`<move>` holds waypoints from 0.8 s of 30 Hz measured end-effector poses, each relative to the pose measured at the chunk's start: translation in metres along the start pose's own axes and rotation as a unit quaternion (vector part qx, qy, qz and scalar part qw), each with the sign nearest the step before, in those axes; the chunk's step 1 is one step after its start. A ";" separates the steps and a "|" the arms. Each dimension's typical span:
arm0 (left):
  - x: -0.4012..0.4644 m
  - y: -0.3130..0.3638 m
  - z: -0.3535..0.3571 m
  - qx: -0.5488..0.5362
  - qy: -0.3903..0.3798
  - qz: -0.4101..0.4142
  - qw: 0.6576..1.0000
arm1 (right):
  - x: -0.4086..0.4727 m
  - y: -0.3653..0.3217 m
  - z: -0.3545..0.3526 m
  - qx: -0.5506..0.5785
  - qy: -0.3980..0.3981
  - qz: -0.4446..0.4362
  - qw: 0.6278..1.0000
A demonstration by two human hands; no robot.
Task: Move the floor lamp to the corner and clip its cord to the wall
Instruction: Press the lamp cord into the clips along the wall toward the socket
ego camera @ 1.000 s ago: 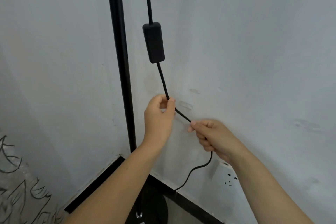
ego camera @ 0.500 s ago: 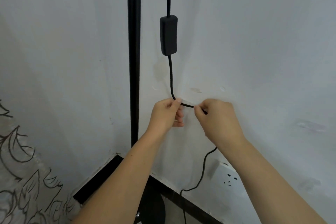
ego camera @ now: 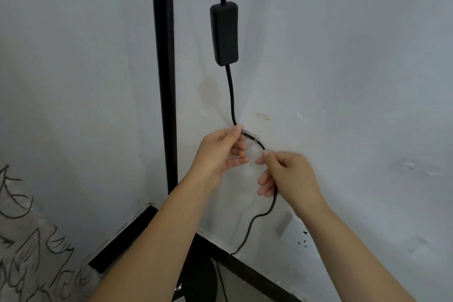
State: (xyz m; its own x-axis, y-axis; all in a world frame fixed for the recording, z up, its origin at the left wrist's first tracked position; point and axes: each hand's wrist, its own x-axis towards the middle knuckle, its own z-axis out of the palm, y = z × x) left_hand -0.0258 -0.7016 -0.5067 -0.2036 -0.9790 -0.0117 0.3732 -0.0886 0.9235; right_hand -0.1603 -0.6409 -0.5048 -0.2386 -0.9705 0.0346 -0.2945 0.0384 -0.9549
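Observation:
The floor lamp's black pole [ego camera: 164, 76] stands upright in the corner, its round base [ego camera: 201, 279] partly hidden behind my arms. A black cord [ego camera: 230, 95] hangs down beside it with an inline switch box [ego camera: 224, 35]. The cord passes through a small clear clip [ego camera: 250, 135] on the right wall. My left hand [ego camera: 218, 154] pinches the cord just left of the clip. My right hand [ego camera: 286, 174] grips the cord just below and right of the clip. Below my right hand the cord [ego camera: 252, 223] loops down to the floor.
A white wall socket [ego camera: 302, 235] sits low on the right wall. Black skirting [ego camera: 122, 235] runs along both walls into the corner. A curtain with a black leaf pattern [ego camera: 27, 252] hangs at the lower left. Old tape marks [ego camera: 416, 167] dot the right wall.
My head view has moved closer to the corner. My right hand has dropped lower and to the right along the cord, and the clear clip now shows around the cord between my hands.

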 end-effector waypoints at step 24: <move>-0.041 -0.062 0.101 0.002 -0.052 -0.077 0.996 | -0.107 -0.007 -0.198 -0.273 0.186 -0.076 0.941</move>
State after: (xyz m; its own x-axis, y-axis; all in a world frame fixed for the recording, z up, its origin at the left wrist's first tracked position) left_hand -0.1317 -0.6373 -0.5244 -0.3501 -0.9297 -0.1142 0.3266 -0.2354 0.9154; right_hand -0.3156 -0.4899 -0.4432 -0.4332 -0.8282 0.3555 -0.7582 0.1217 -0.6406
